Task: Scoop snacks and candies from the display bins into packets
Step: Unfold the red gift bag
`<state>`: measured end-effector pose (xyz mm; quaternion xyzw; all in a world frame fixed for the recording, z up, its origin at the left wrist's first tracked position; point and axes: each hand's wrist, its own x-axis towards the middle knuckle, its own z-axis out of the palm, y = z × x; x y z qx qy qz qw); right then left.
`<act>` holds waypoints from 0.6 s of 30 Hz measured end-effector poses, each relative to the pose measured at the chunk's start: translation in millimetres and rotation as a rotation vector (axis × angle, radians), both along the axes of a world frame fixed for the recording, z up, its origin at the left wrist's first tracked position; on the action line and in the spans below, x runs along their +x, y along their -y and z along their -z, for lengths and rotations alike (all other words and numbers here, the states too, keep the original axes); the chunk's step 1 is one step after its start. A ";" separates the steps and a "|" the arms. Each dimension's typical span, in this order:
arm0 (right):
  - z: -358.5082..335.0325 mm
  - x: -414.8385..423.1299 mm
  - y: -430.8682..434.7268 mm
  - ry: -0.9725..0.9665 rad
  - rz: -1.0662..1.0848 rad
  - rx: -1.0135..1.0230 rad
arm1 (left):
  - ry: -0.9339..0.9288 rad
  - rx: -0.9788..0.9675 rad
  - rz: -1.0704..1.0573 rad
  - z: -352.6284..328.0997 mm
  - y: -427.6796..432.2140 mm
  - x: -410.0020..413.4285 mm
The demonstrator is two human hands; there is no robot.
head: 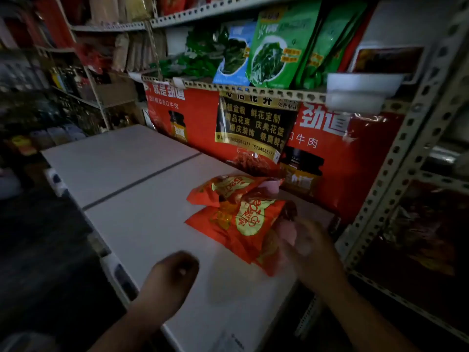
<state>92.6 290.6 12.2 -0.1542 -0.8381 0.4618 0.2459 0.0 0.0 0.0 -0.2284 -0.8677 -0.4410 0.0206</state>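
Observation:
Two red packets with yellow print lie on a white freezer lid (132, 179), one (223, 189) behind the other (238, 224). My right hand (304, 246) is blurred at the near packet's right end, and its fingers seem to grip that end. My left hand (170, 278) hovers low over the lid, to the left of the packets and apart from them. Its fingers are loosely curled and hold nothing. No bin or scoop is in view.
A red poster (337, 158) covers the shelf front behind the lid. Green and blue food bags (274, 52) stand on the shelf above. A perforated metal upright (396, 158) rises at the right. A dark aisle with more shelving (50, 102) lies to the left.

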 end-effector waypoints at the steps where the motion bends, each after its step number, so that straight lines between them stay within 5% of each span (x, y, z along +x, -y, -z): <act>1: -6.5 -21.5 -9.2 -0.023 0.038 0.077 | -0.069 0.015 -0.024 -1.4 -21.5 -20.3; 4: -14.9 -85.3 -28.9 0.065 0.171 0.100 | -0.172 0.004 -0.067 -7.7 -80.7 -81.4; 11: 42.7 -159.4 -54.4 0.319 0.191 -0.054 | -0.111 -0.465 -0.044 53.0 -153.2 -194.0; 14: 49.5 -163.8 -53.8 0.260 0.143 0.000 | -0.147 -0.283 -0.014 65.3 -159.9 -200.4; 18: 34.3 -167.1 -50.0 0.139 0.061 -0.222 | -0.242 -0.169 -0.168 52.5 -149.8 -199.3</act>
